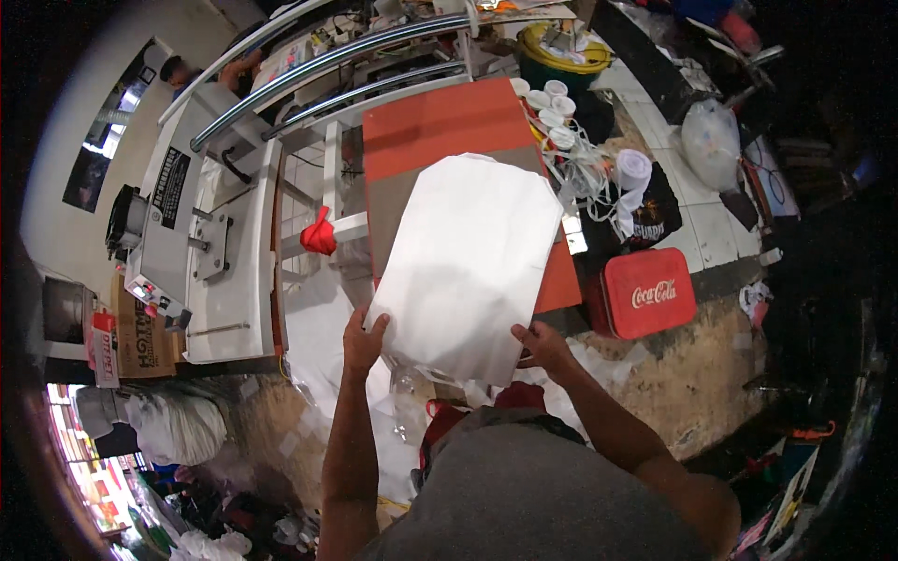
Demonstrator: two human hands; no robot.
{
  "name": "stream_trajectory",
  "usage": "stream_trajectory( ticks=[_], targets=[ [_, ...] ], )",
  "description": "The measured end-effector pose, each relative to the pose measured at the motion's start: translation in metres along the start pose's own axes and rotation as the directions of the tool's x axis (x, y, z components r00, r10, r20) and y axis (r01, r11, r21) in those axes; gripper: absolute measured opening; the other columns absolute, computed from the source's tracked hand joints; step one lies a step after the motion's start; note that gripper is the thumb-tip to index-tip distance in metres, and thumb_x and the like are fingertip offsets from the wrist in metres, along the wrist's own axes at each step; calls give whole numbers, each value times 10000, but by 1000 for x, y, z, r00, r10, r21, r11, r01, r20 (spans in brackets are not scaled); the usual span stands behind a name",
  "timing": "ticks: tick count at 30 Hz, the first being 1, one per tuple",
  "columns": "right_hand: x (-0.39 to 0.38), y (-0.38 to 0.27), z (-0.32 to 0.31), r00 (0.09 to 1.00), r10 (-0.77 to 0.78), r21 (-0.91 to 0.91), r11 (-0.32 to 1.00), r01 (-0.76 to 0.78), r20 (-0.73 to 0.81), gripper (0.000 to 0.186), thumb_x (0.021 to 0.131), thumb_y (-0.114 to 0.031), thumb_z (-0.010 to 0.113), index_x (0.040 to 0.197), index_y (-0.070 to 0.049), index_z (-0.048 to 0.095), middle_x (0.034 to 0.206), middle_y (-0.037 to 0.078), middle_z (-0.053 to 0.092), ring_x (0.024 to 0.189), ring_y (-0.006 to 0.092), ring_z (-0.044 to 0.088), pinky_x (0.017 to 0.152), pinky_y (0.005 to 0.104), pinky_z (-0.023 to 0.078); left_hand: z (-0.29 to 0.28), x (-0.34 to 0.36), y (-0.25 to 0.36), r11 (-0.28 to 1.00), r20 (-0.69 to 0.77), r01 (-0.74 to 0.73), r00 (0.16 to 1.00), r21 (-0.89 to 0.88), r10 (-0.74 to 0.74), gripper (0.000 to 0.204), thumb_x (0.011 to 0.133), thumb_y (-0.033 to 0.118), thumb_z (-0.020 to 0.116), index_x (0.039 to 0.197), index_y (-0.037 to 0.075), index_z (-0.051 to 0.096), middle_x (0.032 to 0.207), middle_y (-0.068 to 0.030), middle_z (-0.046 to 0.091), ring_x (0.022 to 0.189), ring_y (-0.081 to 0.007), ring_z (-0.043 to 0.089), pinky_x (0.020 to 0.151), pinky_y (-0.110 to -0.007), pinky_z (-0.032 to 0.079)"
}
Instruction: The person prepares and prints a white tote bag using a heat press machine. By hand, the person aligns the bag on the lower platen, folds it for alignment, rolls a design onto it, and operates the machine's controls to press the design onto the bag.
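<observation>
**Workshop surroundings, head view**

Floor [692, 374]: worn bare concrete near, white tiles farther right. Cream wall [65, 187] at left with a dark window [89, 173]. White press machine [220, 234] stands left; chrome rails [327, 61] curve overhead. Red tray [650, 292] on floor. Yellow-rimmed bin [561, 56] at the back. Edges dim.

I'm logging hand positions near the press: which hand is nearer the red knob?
Left. The left hand grips the white sheet below the red knob; the right hand holds the far corner.
</observation>
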State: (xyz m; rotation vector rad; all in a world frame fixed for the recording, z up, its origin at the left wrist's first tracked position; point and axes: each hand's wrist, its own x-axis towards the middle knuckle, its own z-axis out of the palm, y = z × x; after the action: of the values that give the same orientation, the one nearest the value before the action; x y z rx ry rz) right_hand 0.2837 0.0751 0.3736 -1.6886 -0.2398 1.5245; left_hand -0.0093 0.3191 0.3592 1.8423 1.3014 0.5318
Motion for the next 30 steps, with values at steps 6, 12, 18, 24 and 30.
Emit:
stream_trajectory(
  ticks=[6, 12, 18, 24, 30],
  targets=[
    [14, 6, -32, 989, -135, -169, 975, 144, 63, 447, 917, -361, 672, 1130, 23, 588, 1040, 207, 657, 873, 301, 690, 731, 423, 580, -16, 1, 44, 914, 349, 399, 869, -75, -351, 327, 935, 242, 689, 1101, -33, 623, 1021, -109, 695, 896, -103, 635, 780, -301, 513],
    [-4, -89, -47, 621, -639, -634, 722, 279, -454, 418, 897, -319, 671, 1102, 39, 604, 1077, 265, 626, 997, 385, 640, 856, 439, 509, -5, -8, 43, 948, 311, 258, 931, -187, -192, 340, 940, 226, 680, 1149, -27, 590, 1029, -114, 693, 902, -140, 638, 805, -296, 507],
    [36, -102, -7, 438, -811, -824, -92, 560, 388, 432, 960, -199, 532, 1317, 43, 510, 1391, 242, 491, 1346, 363, 433, 1149, 498, 309, 19, -4, 16, 973, 224, 189, 962, -129, -157, 292, 935, 215, 675, 1069, -29, 585, 987, -106, 685, 882, -164, 636, 810, -317, 508],
    [49, -90, -35, 611, -695, -906, -147, 396, 380, 559, 985, -277, 472, 1486, -53, 366, 1586, 122, 306, 1467, 357, 257, 1180, 562, 214, 21, -6, 4, 990, 115, 105, 989, -92, -94, 287, 910, 236, 690, 1007, -21, 605, 941, -144, 683, 854, -200, 639, 782, -359, 506],
    [71, -106, -59, 552, -832, -998, 53, -16, -53, 606, 965, -331, 491, 1487, -49, 372, 1577, 162, 313, 1444, 397, 296, 1094, 682, 262, 24, -2, -25, 992, 108, 124, 987, -29, -120, 345, 888, 280, 719, 1010, -25, 612, 940, -184, 685, 848, -246, 654, 770, -368, 509]
  ],
)
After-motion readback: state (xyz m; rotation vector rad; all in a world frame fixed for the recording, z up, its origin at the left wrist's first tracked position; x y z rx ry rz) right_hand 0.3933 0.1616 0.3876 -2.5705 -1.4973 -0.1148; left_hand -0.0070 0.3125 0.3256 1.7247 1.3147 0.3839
